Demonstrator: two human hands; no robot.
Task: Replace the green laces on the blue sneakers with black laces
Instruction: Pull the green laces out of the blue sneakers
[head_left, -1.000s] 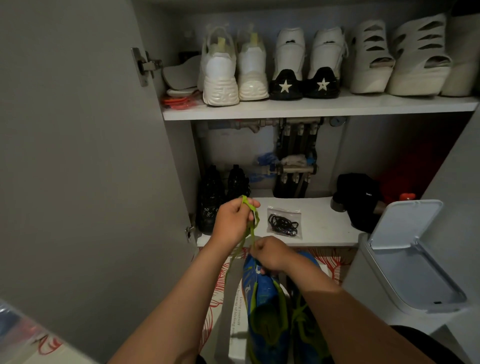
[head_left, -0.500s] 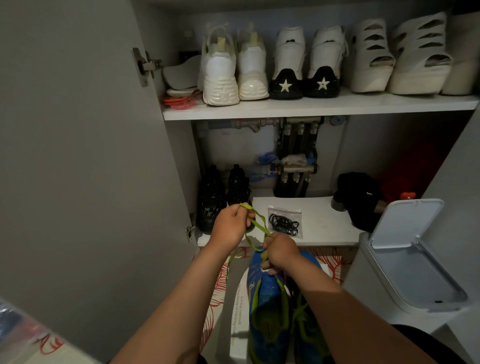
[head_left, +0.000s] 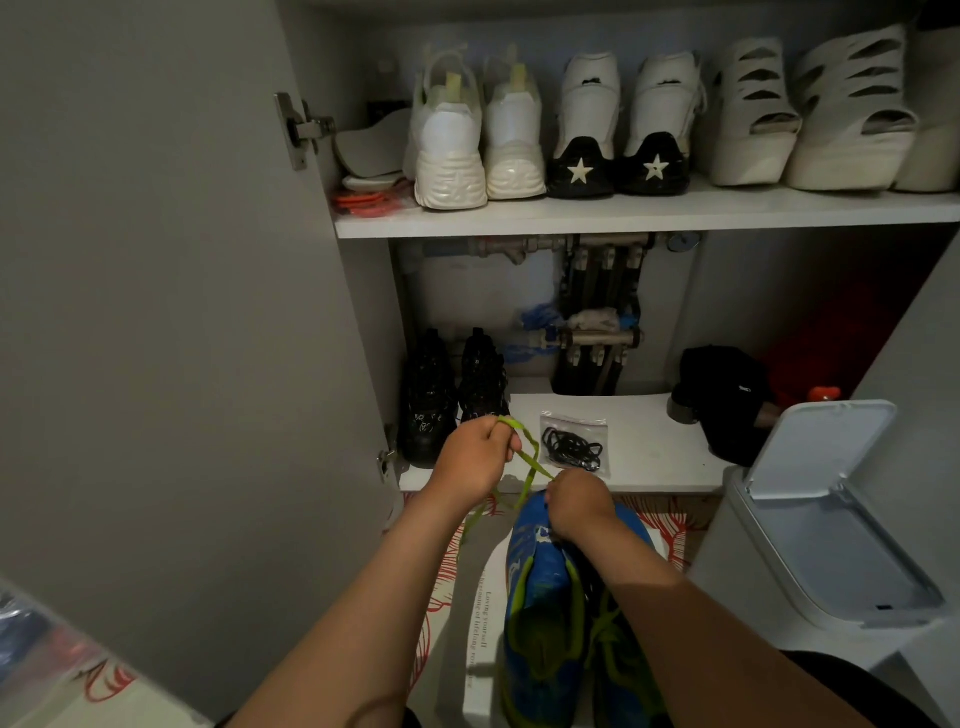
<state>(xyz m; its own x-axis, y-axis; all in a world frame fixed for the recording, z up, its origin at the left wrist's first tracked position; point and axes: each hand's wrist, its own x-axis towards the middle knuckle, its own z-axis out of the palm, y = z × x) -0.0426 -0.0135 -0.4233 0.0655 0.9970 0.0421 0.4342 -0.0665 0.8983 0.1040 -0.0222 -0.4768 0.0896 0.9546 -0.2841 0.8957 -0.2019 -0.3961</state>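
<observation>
Bottom centre: left grip pinches the green lace, and right grip pinches it right at the blue sneaker. Lace looks limp and light, so I'd grab near the eyelet, not the floppy end. Black laces sit bagged just above.

White shoes, black shoes, bin

The white floor mat under the blue sneakers carries small dark print running sideways: "Loving yourself" and "lifelong" can be read, while the rest is too blurred or hidden. On the upper shelf, each black heel of the white high-top sneakers bears a white star; the white marks on the black shoes below are illegible
</observation>
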